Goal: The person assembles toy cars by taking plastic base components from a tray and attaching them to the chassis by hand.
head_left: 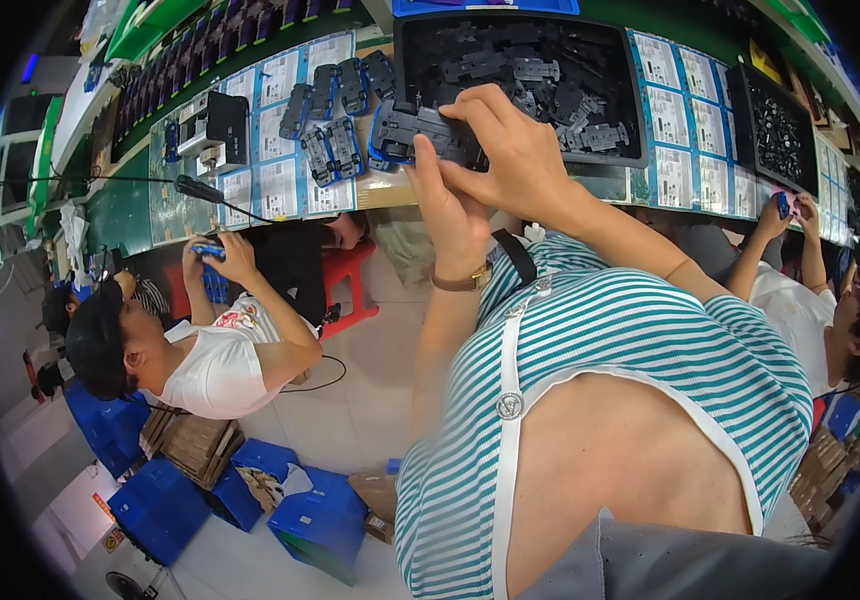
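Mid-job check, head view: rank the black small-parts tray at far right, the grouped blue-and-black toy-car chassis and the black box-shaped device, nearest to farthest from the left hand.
From the left hand:
1. Grouped blue-and-black toy-car chassis: ahead, to its left.
2. Black box-shaped device: farther left, past the chassis.
3. Black small-parts tray: far right.

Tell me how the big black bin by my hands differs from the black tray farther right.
The bin looks wider; the tray looks narrower. The bin holds flat, long black pieces; the tray holds much smaller dark bits. Both are black, open-topped and hold heaped parts.
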The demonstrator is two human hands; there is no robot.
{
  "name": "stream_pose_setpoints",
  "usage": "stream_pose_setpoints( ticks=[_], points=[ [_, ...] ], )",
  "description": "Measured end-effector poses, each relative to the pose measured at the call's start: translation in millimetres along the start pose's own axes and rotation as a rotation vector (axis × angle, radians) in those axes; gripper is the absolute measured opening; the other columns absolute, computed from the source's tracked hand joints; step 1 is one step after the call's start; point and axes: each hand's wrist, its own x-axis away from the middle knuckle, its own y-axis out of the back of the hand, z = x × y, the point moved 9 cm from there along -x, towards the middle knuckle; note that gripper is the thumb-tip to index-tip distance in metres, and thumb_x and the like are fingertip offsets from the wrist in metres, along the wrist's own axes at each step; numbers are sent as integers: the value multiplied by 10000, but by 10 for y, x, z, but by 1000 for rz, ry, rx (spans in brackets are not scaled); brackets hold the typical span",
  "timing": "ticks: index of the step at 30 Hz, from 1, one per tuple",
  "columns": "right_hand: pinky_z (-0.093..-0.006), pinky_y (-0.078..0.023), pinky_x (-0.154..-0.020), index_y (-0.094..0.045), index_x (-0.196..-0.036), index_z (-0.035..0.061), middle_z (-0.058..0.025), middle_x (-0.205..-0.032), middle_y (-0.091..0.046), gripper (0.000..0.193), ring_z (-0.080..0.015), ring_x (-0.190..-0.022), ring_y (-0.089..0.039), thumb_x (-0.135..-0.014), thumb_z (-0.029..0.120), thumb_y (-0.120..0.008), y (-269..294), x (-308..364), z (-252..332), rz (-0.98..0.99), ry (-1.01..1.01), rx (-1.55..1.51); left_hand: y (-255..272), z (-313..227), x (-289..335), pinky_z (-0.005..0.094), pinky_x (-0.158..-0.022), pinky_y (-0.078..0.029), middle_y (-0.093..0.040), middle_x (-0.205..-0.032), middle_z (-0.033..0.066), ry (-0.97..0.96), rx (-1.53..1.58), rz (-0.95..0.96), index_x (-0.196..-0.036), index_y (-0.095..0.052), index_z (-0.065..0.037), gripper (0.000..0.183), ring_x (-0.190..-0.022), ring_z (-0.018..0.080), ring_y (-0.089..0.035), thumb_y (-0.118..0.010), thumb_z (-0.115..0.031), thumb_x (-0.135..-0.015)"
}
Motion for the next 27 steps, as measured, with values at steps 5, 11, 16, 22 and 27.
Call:
stream_pose_setpoints(
  ticks=[5,11,16,22,27],
  points=[
    [-347,-556,-660,-593,-1157,68,-88,-1139,-575,521,-277,-947,-643,-698,248,-761,-86,58,-8,31,-16,54,80,114,-41,370,-992,-447,-596,-1205,72,84,46,-29,-1253,-528,-56,388,-1125,193,-561,-524,-338,-986],
    [-370,-499,-919,-551,-1275,62,-138,-1226,-522,485,-266,-1099,-571,-831,186,-700,29,127,-232,28,-66,-452,-22,-212,-94,402,-983,-463,-577,-1195,98,-75,-4,-12,-1257,-501,-32,405,-1131,239,-557,-542,-318,-973],
    [-306,-537,-854,-531,-1269,20,-78,-1148,-541,365,-158,-1005,-596,-963,213,-584,-277,365,-551,141,-545,-1040,-94,-341,-90,419,-989,-459,-569,-1178,123,-146,-54,24,-1254,-481,2,426,-1119,261,-559,-544,-311,-972],
    [-293,-585,-737,-528,-1236,-18,-93,-1048,-624,402,-140,-938,-626,-931,218,-642,-395,449,-459,204,-586,-1128,-235,-328,19,425,-953,-489,-561,-1176,143,-173,-154,82,-1261,-455,17,426,-1083,282,-580,-525,-295,-979],
    [-292,-591,-732,-540,-1209,-21,-97,-1053,-631,389,-148,-945,-630,-903,175,-679,-407,525,-496,130,-560,-1174,-243,-301,43,401,-941,-485,-520,-1244,162,-179,-225,97,-1284,-422,31,415,-1099,284,-581,-471,-262,-995]
  ],
)
